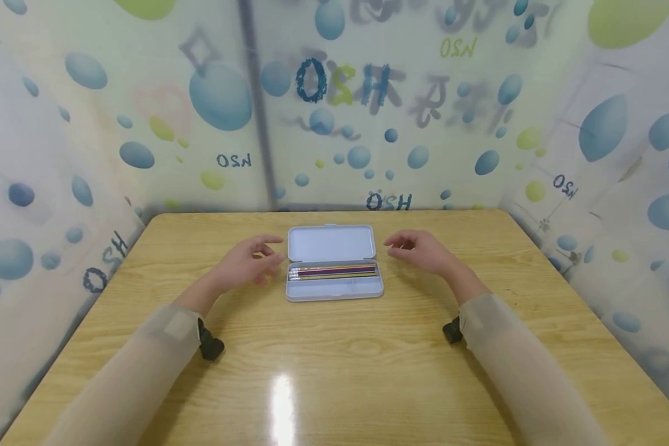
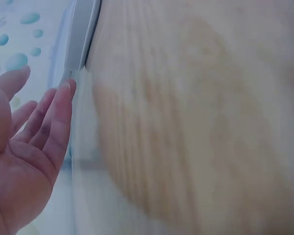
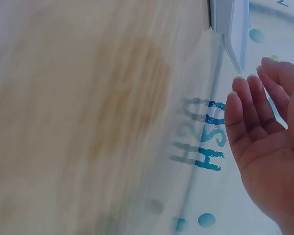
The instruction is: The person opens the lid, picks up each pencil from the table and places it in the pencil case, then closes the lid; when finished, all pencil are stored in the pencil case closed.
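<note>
A pale blue-white pencil case (image 1: 334, 289) lies opened flat on the table, its lid (image 1: 331, 243) laid back toward the wall. Several pencils (image 1: 334, 271) with dark red, blue and yellow stripes lie side by side in the long upper compartment. Just off the case's left side is my left hand (image 1: 251, 263), fingers loosely extended and holding nothing. My right hand (image 1: 420, 251) hovers a little to the right of the lid, fingers gently bent with nothing in them. Both wrist views show the case's edge (image 2: 82, 34) beyond the fingertips.
The wooden table (image 1: 334, 371) reaches back to a wall covering (image 1: 334, 142) printed with blue and green drops and letters. Similar coverings stand along both sides. A dark strap piece (image 1: 210, 345) hangs under the left sleeve, another (image 1: 453, 330) under the right.
</note>
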Motion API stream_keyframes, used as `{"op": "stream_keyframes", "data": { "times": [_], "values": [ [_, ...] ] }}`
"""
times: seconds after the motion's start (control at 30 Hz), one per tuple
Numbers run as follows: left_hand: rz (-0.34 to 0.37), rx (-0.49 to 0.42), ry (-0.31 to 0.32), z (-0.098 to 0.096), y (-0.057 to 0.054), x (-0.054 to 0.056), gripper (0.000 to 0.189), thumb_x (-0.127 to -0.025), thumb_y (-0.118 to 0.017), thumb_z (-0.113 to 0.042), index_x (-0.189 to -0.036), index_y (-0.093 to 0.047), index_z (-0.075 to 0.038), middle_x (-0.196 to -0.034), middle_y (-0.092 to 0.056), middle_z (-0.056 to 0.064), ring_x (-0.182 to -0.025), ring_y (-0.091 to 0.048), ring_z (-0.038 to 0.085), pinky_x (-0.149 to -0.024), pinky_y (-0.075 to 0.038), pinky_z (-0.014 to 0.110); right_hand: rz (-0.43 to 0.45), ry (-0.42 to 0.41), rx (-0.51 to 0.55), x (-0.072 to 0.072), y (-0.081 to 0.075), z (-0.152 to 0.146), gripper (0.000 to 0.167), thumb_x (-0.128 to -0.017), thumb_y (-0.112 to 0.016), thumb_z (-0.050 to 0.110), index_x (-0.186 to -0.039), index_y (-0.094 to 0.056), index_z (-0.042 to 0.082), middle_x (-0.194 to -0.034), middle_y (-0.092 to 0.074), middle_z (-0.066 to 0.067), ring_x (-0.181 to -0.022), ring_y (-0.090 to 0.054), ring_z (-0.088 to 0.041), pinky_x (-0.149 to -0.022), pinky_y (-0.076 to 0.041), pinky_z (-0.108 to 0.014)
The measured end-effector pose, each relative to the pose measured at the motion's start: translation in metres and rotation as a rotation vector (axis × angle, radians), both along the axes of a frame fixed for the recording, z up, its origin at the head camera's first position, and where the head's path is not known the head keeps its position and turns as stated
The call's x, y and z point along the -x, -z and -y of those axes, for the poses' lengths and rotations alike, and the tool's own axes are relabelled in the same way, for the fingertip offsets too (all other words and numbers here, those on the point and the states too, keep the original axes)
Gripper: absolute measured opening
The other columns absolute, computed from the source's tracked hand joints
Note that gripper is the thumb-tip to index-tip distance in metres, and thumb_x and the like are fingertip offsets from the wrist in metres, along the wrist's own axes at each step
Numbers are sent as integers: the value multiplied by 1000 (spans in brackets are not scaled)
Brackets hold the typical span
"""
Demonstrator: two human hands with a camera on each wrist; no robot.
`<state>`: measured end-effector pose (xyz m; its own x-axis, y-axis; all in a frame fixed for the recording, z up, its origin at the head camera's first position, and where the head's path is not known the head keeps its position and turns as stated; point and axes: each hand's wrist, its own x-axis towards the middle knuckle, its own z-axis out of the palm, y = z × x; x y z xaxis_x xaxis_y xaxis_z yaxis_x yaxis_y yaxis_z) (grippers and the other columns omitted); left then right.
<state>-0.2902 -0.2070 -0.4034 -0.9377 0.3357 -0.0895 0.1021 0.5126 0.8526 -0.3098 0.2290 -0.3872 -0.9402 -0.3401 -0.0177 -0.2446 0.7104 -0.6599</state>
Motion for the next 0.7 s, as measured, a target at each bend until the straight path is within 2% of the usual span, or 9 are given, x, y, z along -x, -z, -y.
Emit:
{"op": "stream_keyframes", "data": {
  "times": [0.3,0.57,0.7],
  "values": [
    [1,-9,-38,-7,3,22,66,-111,-68,-34,-168,-41,-12,-148,-62,24,-120,-74,36,-89,-68,41,72,41,103,19,4,12,43,-112,-67,26,-150,-63,8,-136,-67,-18,-116,-69,-32,-98,-63,-45],
    [21,-19,-64,-18,3,41,66,-112,-67,-33,-169,-39,-14,-149,-59,24,-122,-75,38,-89,-68,41,132,88,125,30,10,23,50,-112,-67,31,-158,-56,16,-147,-64,-15,-118,-70,-33,-89,-61,-39],
    [45,-14,-95,-21,1,44,64,-113,-65,-33,-169,-39,-17,-148,-59,22,-120,-74,37,-89,-68,39,155,87,145,36,12,29,52,-113,-66,30,-161,-53,16,-150,-62,-15,-123,-70,-34,-95,-61,-42]
  ]
}}
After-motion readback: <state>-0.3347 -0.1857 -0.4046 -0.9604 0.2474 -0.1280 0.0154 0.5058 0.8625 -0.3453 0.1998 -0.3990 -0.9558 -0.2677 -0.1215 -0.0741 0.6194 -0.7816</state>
